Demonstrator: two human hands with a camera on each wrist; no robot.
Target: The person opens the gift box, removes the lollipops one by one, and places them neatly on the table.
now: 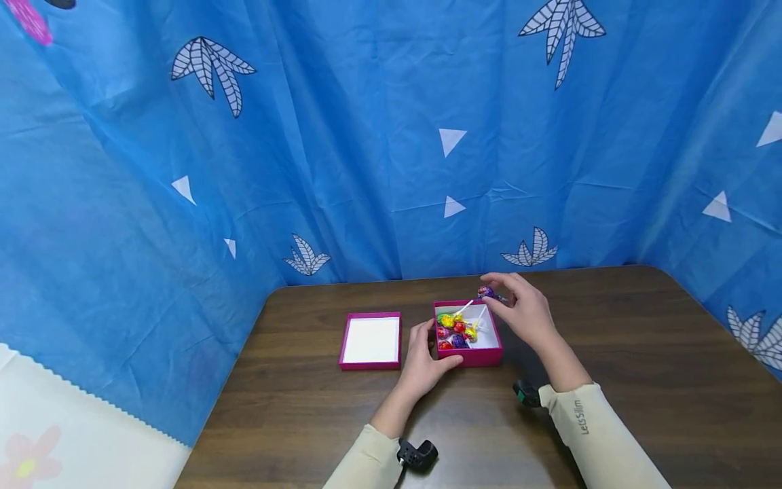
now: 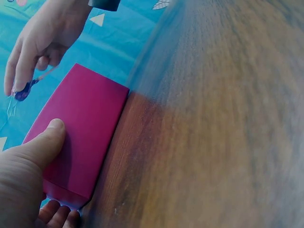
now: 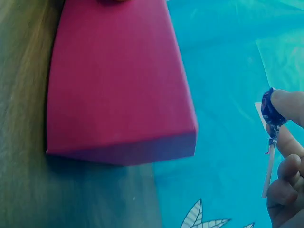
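Observation:
A magenta box [image 1: 485, 357] with a white inside stands on the table, holding several wrapped lollipops [image 1: 458, 326] in red, yellow, green and purple. My left hand [image 1: 423, 363] grips its near left corner, the thumb on the front wall and the fingers along the left side. Between the thumb and fingers of my right hand [image 1: 525, 309] a purple-wrapped lollipop [image 3: 271, 111] is pinched by its head, its white stick pointing away from the fingertips. That hand is above the box's far right corner.
To the left of the box lies a magenta-rimmed lid [image 1: 370, 341], white inside up. The brown wooden table [image 1: 293, 421] ends at a blue patterned curtain [image 1: 379, 170] behind. A black wrist device [image 1: 418, 455] sits at each sleeve.

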